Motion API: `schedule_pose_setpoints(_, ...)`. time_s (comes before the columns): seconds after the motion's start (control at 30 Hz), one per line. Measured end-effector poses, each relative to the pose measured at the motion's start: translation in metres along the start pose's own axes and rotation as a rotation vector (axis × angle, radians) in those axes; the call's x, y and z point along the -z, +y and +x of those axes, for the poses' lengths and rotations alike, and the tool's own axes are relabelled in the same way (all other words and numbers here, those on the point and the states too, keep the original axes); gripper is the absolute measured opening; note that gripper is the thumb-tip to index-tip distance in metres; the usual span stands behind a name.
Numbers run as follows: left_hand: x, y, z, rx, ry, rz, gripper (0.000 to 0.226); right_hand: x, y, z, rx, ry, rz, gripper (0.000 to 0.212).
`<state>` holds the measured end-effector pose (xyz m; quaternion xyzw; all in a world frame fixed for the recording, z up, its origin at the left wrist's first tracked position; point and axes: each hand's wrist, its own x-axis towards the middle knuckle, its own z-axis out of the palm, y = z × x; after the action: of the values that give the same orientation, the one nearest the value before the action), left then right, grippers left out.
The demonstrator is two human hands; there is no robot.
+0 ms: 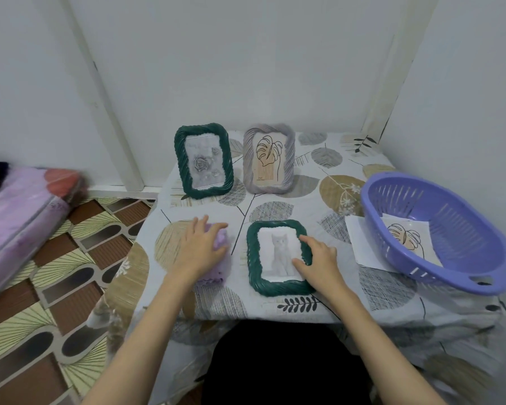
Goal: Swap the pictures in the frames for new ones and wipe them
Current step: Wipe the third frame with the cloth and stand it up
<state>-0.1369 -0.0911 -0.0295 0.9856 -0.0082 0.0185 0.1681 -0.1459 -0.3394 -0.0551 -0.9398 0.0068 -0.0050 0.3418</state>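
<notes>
The dark green frame [278, 258] with a cat picture [280, 252] is found lying flat at the near middle of the tabletop [304, 206], glass side up, presumably so that it can be wiped without tipping. The right hand [319, 263] is laid on the frame's right rail, fingers spread and only lightly bent, thumb on the glass; it appears to be steadying the frame rather than lifting it, and nothing is gripped. The left hand [200, 248] is pressed onto a lilac cloth [221, 255] just left of the frame, fingers extended over the top of it; whether any fingertip is curled under the cloth cannot be told.

Two further frames are stood upright, well apart from the hands, at the far edge: a second green frame [203, 160] with a rose print and a grey-lilac frame [269, 157] with a leaf line drawing. Both are judged already fitted and set back out of the working area.

A purple slotted basket [438, 229] is placed at the right, tilted toward the viewer, with a leaf print [406, 238] inside and a white sheet [362, 244] partly under its rim. Whether these are discarded or spare pictures cannot be determined. The cloth's near portion is hidden by the wrist, and the frames' rear stands are not visible. At the left, a pink wrapped bundle [24, 211] is cut off by the picture edge.
</notes>
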Motion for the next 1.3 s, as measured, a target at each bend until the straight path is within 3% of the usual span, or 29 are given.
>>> schedule_pose_setpoints(0.13,-0.025,0.037,0.004,-0.106,-0.2,-0.045,0.074,0.003,-0.001,-0.003,-0.025,-0.007,0.089,0.061)
schedule_pose_setpoints(0.23,-0.037,0.048,0.006,-0.109,-0.238,-0.182,0.092,0.004,-0.002,0.0,-0.061,0.019,0.255,0.054)
schedule_pose_setpoints(0.33,-0.041,0.048,0.007,-0.095,-0.199,-0.385,0.104,0.013,-0.003,0.004,-0.151,0.058,0.556,0.055)
schedule_pose_setpoints(0.47,-0.038,0.052,0.002,-0.086,-0.095,-0.745,0.104,0.028,0.003,0.01,-0.243,0.103,0.956,0.06)
schedule_pose_setpoints(0.57,-0.032,0.06,0.001,-0.142,0.032,-0.818,0.101,0.044,0.002,0.016,-0.24,0.063,1.132,0.045)
schedule_pose_setpoints(0.63,-0.028,0.066,0.004,-0.167,0.076,-0.817,0.101,0.054,-0.001,0.017,-0.191,0.022,1.083,0.028)
schedule_pose_setpoints(0.7,-0.026,0.072,0.007,-0.164,0.063,-0.841,0.102,0.058,-0.003,0.019,-0.149,0.011,0.987,0.025)
schedule_pose_setpoints(1.0,-0.026,0.077,0.026,-0.207,0.051,-0.888,0.104,0.071,-0.012,0.03,0.041,0.03,0.857,0.049)
schedule_pose_setpoints(1.3,-0.022,0.073,0.042,-0.12,-0.169,-1.324,0.108,0.089,-0.038,0.024,0.321,-0.019,0.756,0.085)
